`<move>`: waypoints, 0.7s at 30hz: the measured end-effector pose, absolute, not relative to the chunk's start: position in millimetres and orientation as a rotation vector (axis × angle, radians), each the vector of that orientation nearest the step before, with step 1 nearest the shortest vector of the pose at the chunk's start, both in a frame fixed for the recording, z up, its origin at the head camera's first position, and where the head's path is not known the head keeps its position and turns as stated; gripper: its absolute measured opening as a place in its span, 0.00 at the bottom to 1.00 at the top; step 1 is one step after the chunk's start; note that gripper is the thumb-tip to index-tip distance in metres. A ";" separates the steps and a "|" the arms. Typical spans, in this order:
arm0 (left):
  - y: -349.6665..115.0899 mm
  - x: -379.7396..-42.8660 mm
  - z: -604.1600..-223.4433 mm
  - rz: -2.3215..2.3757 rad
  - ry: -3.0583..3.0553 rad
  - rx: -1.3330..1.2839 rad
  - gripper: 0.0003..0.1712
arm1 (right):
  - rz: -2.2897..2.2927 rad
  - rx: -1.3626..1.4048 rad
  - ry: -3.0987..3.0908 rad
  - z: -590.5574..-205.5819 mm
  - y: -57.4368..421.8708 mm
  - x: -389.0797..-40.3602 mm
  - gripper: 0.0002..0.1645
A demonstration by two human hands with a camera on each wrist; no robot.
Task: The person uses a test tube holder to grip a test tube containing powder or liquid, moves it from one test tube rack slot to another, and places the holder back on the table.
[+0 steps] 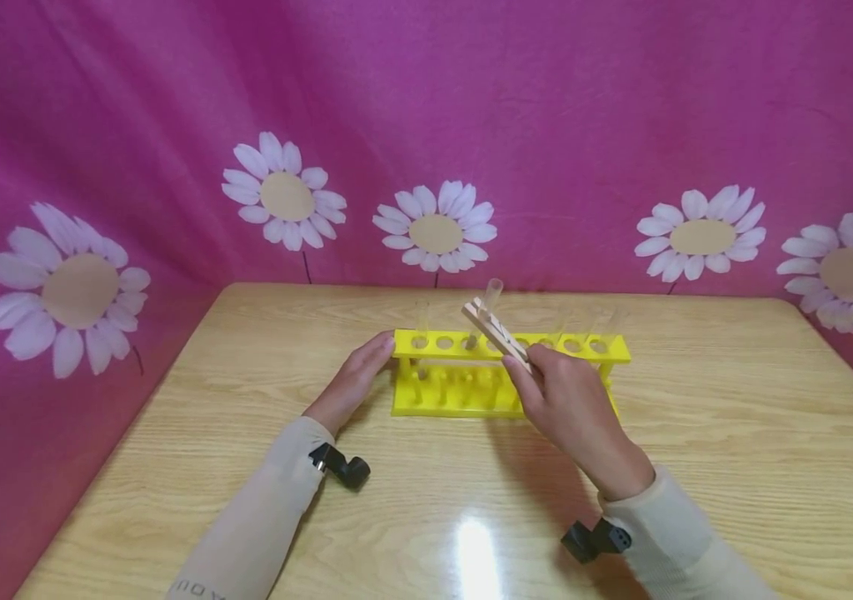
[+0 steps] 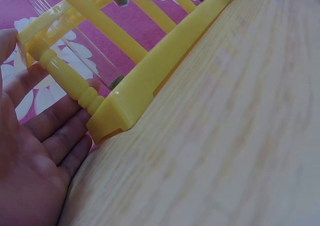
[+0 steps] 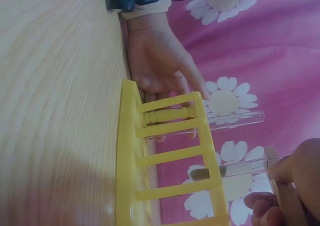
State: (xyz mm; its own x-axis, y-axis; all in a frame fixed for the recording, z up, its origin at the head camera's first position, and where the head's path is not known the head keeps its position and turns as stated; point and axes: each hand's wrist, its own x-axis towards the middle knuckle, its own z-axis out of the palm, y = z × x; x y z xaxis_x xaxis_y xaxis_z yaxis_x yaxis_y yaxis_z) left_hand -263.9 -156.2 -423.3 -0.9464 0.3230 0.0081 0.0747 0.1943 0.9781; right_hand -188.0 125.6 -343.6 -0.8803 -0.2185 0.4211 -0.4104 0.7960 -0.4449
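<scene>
A yellow test tube rack stands on the table. My left hand holds its left end, the thumb by the top corner and the fingers reaching behind the end post. My right hand grips a wooden test tube holder, which is clamped near the mouth of a glass test tube. This tube leans slightly, and its lower end, with dark material inside, passes through a hole in the rack's top plate. Another test tube stands in the leftmost hole, dark at its bottom.
Several more clear test tubes stand in the rack's right end. The wood-grain table extends around the rack. A pink cloth with white flowers hangs behind. Each sleeve carries a small black camera.
</scene>
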 end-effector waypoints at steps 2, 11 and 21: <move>-156.3 -264.6 -422.7 1.828 2.260 0.383 0.30 | 0.768 0.476 -2.641 -344.5 124.7 -188.6 0.18; -157.5 -264.5 -425.6 1.840 2.268 0.403 0.32 | 0.727 0.490 -2.670 -348.6 122.8 -190.3 0.19; -157.2 -264.1 -427.6 1.865 2.279 0.424 0.35 | 0.701 0.477 -2.743 -351.5 119.0 -190.5 0.19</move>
State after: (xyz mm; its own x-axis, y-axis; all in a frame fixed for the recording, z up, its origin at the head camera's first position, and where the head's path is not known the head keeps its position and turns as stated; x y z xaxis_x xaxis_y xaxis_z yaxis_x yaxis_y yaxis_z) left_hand -264.1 -157.2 -427.6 -0.9458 0.3207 0.0505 0.1129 0.1790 0.9773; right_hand -190.5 119.0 -351.5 -0.9096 -0.2461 0.3348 -0.3767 0.8287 -0.4140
